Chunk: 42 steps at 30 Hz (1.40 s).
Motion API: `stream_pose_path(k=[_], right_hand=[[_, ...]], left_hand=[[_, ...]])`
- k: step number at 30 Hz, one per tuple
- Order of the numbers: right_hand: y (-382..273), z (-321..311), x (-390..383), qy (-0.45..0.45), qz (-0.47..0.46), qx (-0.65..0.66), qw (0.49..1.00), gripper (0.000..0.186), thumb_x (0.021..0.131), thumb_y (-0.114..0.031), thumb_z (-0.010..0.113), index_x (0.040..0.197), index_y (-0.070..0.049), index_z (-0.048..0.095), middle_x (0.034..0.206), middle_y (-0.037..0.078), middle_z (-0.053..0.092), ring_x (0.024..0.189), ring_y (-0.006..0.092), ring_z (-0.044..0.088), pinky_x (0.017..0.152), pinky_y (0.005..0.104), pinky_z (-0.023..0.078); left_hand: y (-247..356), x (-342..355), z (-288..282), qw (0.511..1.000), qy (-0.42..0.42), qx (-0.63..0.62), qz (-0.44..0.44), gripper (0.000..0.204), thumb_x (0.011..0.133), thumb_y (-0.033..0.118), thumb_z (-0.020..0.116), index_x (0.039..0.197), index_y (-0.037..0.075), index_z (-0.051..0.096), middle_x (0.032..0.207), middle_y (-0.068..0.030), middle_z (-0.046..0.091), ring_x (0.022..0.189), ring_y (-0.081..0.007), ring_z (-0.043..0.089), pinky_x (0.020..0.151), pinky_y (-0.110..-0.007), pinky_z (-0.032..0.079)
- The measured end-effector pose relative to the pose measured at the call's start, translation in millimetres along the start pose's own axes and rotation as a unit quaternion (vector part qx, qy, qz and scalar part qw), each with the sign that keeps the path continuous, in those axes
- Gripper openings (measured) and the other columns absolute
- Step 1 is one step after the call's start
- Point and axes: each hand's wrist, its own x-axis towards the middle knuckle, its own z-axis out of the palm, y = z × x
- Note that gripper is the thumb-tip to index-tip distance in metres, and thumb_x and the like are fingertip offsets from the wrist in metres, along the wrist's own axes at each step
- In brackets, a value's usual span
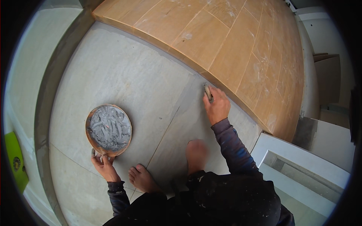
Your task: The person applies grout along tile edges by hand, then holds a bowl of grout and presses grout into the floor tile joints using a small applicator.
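My left hand (105,168) grips the near rim of a round, brownish bowl (131,132) with its fingertips. The bowl is filled with wet grey paste (109,127), its surface ridged and streaked. Stretched forward, my right hand (218,106) is closed round a small, short tool (207,92) with a worn, pale, paste-smeared body; I cannot make out its exact kind. The tool is close to the joint where the grey tiled floor (113,67) meets the low edge of a wood-look step (211,41). A darker grey smear lies on the floor beside it.
My bare feet (143,178) stand on the floor between the hands, the right one blurred. At the lower right is a white frame (301,169) with a recess. A bright green object (16,162) lies at the far left, beyond a grey ledge (45,98). Whitish marks spot the step.
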Motion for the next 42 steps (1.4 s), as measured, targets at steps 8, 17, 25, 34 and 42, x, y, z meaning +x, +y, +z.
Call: stream_pose_path(k=[8, 17, 25, 34, 42], right_hand=[[-22, 54, 45, 0.036, -0.02, -0.021, 0.999, 0.04, 0.083, -0.005, 0.075, 0.123, -0.006, 0.071, 0.112, 0.01, 0.075, 0.102, 0.0312, 0.069, 0.084, 0.0422, 0.057], [-99, 11, -19, -0.13, -0.165, 0.112, 0.971, 0.037, 0.084, 0.002, 0.067, 0.119, -0.008, 0.073, 0.112, 0.008, 0.077, 0.105, 0.0291, 0.069, 0.088, 0.0382, 0.059], [-140, -68, -26, -0.049, -0.11, 0.042, 0.992, 0.037, 0.077, 0.003, 0.074, 0.113, -0.002, 0.073, 0.111, 0.01, 0.072, 0.104, 0.0307, 0.066, 0.087, 0.0414, 0.056], [-238, -112, -169, -0.175, -0.227, 0.136, 0.948, 0.035, 0.079, -0.004, 0.077, 0.114, -0.002, 0.073, 0.11, 0.01, 0.071, 0.102, 0.0308, 0.065, 0.087, 0.0427, 0.056], [-234, -131, -112, -0.067, -0.163, 0.069, 0.982, 0.038, 0.082, 0.005, 0.068, 0.12, 0.002, 0.07, 0.107, 0.017, 0.069, 0.101, 0.0382, 0.063, 0.088, 0.0463, 0.053]], left_hand=[[-12, 36, -10, 0.999, -0.015, -0.002, 0.047, 0.048, 0.105, 0.01, 0.056, 0.151, 0.005, 0.039, 0.129, -0.0076, 0.055, 0.113, -0.0185, 0.062, 0.088, -0.038, 0.061], [4, 38, -45, 0.998, -0.004, 0.009, 0.057, 0.054, 0.101, 0.011, 0.055, 0.152, 0.005, 0.037, 0.123, -0.0079, 0.058, 0.111, -0.0187, 0.061, 0.089, -0.037, 0.058], [58, 0, -112, 0.998, 0.008, -0.025, 0.063, 0.06, 0.096, -0.003, 0.054, 0.152, 0.0, 0.035, 0.117, -0.0091, 0.059, 0.091, -0.0123, 0.064, 0.073, -0.026, 0.054], [81, -30, -163, 0.996, 0.058, -0.044, 0.043, 0.058, 0.094, -0.003, 0.056, 0.15, 0.0, 0.038, 0.11, -0.0077, 0.06, 0.085, -0.0104, 0.062, 0.072, -0.025, 0.051], [64, -50, -223, 0.994, 0.072, -0.029, 0.075, 0.058, 0.095, -0.001, 0.057, 0.149, 0.002, 0.038, 0.106, -0.0084, 0.059, 0.082, -0.0122, 0.062, 0.068, -0.026, 0.052]])
